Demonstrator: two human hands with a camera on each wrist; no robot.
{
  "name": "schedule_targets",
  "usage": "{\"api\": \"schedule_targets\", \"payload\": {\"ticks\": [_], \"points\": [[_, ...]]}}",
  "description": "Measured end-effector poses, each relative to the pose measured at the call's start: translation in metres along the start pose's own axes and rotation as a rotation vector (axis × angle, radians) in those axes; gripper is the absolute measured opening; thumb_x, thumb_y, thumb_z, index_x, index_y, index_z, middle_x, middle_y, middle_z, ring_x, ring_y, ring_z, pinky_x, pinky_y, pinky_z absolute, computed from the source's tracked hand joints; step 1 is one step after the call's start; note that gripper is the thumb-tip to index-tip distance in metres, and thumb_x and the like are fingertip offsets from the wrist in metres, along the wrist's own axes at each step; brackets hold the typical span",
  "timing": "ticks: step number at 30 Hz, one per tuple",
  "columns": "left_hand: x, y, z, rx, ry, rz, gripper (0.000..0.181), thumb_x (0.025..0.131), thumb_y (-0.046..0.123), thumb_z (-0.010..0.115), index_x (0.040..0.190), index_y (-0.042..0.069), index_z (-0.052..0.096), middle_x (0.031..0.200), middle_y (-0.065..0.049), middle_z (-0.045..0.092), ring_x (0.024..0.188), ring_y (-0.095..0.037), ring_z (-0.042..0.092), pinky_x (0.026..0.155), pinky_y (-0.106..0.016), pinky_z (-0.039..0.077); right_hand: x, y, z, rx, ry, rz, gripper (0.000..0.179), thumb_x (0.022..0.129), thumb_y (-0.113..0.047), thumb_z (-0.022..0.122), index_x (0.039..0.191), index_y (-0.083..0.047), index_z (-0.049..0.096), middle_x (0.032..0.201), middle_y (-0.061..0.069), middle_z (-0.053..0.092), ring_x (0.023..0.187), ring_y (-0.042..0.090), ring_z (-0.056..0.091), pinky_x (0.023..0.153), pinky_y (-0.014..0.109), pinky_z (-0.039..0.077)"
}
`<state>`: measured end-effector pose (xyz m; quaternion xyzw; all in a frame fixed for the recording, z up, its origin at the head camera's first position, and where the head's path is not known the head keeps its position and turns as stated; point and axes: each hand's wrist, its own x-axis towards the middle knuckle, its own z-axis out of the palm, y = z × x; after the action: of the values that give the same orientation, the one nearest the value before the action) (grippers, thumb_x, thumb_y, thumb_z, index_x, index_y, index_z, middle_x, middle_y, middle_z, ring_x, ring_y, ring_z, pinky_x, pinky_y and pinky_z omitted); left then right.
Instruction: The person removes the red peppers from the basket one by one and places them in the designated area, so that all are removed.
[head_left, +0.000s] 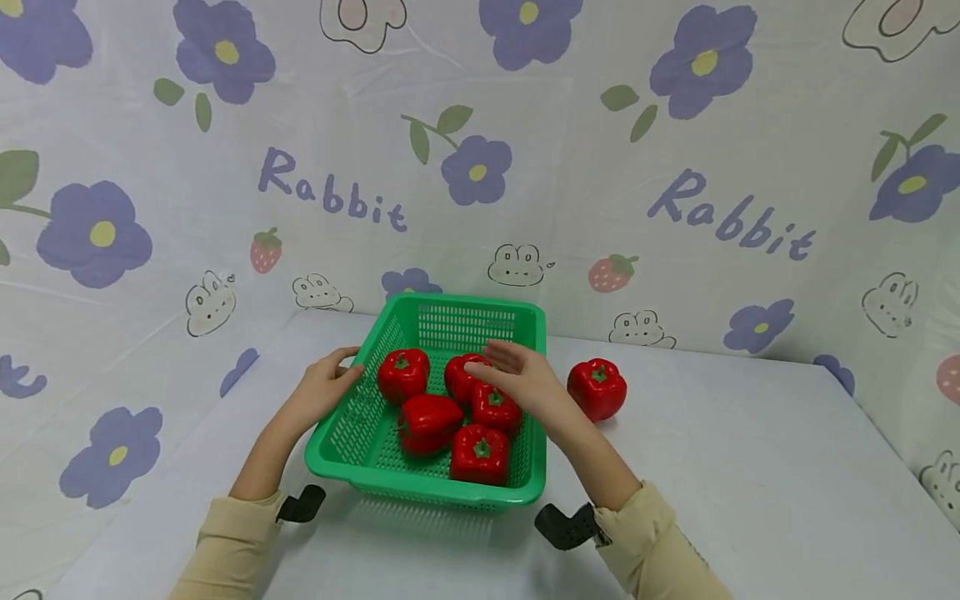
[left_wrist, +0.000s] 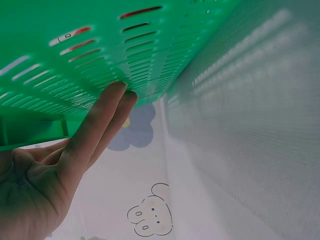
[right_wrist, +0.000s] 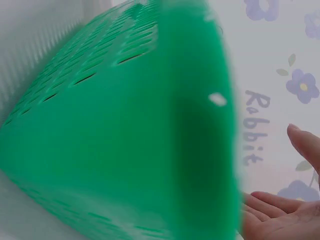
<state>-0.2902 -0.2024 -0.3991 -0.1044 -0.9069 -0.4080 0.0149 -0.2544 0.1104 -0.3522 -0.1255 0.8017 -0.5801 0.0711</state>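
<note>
A green plastic basket (head_left: 352, 471) with slotted walls holds several red bell peppers (head_left: 426, 423). My left hand (head_left: 321, 387) is at the basket's left side; in the left wrist view its straight fingers (left_wrist: 100, 120) lie against the slotted outer wall. Over the right part of the basket hovers my right hand (head_left: 525, 379), fingers loosely spread and palm turned inward, with nothing in its grasp. It partly hides the peppers below it. In the right wrist view, that hand's thumb (right_wrist: 305, 142) stands apart from the fingers, beyond the basket's rim.
One more red bell pepper (head_left: 597, 389) sits on the white table (head_left: 750, 450), just right of the basket. A patterned cloth (head_left: 570, 167) with flowers and rabbits hangs behind the table. Dark wrist mounts (head_left: 564, 527) stick out below both sleeves.
</note>
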Motion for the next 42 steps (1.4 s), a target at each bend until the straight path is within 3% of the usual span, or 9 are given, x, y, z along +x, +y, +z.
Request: {"api": "schedule_targets", "payload": {"ticks": [12,21,42], "points": [[0.002,-0.002,0.0,0.001,0.0,0.003,0.052,0.105,0.024,0.044,0.147,-0.005,0.034,0.116,-0.031,0.066,0.094,-0.033,0.071,0.076,-0.037,0.058,0.008,-0.011,0.003,-0.071,-0.057,0.076,0.064,0.092,-0.036,0.065,0.146,-0.009,0.044,0.148,0.014,0.049,0.138,0.031,0.045,0.109,0.053,0.041],[0.001,-0.003,0.0,-0.003,0.003,0.009,0.053,0.105,0.025,0.044,0.147,-0.005,0.034,0.117,-0.031,0.065,0.098,-0.035,0.069,0.079,-0.038,0.057,0.017,-0.014,0.009,-0.096,-0.159,0.153,0.068,0.089,-0.038,0.068,0.146,-0.009,0.045,0.146,0.011,0.052,0.136,0.031,0.046,0.107,0.054,0.042],[0.005,-0.003,-0.001,-0.005,0.001,0.016,0.052,0.105,0.024,0.044,0.147,-0.005,0.035,0.115,-0.031,0.066,0.096,-0.034,0.07,0.077,-0.037,0.057,0.024,-0.025,0.025,-0.183,-0.272,0.172,0.066,0.087,-0.04,0.07,0.143,-0.011,0.05,0.146,0.007,0.052,0.139,0.028,0.043,0.112,0.051,0.037]]}}
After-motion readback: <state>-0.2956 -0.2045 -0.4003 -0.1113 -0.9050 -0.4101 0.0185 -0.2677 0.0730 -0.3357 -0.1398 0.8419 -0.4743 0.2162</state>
